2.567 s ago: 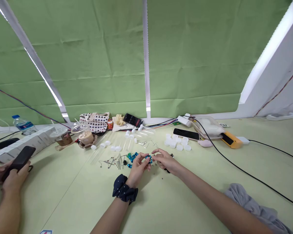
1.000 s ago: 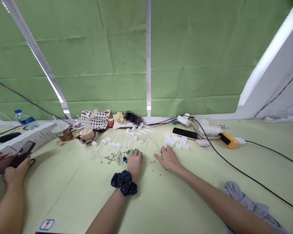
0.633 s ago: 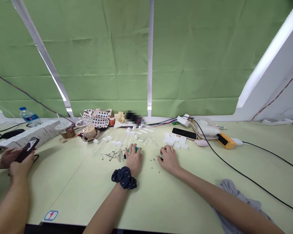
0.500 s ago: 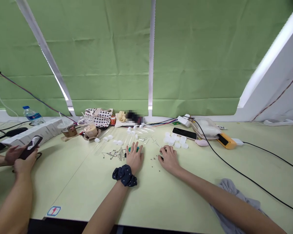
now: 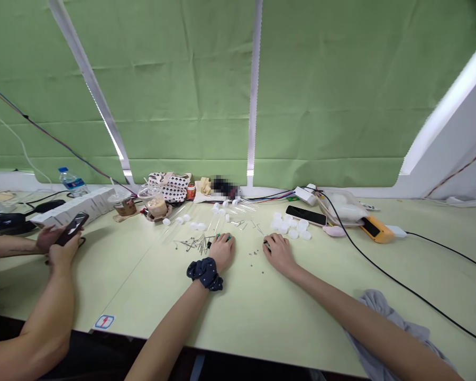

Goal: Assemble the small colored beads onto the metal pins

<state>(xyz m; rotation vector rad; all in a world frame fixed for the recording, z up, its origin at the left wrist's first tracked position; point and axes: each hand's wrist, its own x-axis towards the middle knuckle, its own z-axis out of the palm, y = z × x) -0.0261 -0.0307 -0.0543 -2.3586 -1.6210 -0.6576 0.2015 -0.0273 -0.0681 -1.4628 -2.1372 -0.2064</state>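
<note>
My left hand lies palm down on the pale green table, fingers flat over a few blue-green beads that peek out at the fingertips. A dark blue scrunchie sits on that wrist. My right hand also rests palm down a little to the right, fingers loosely stretched, with a small dark thing at its fingertips. A pile of metal pins lies just left of my left hand. White caps lie beyond my right hand.
Clear tubes, a black phone, a yellow device and a black cable lie further back and right. A grey cloth lies by my right forearm. At the left, another person's hands hold a phone; drink cups stand behind.
Both hands let go of the blue piece they pinched together and settled palm down on the table. My head pulled back, so the table's near edge shows.
</note>
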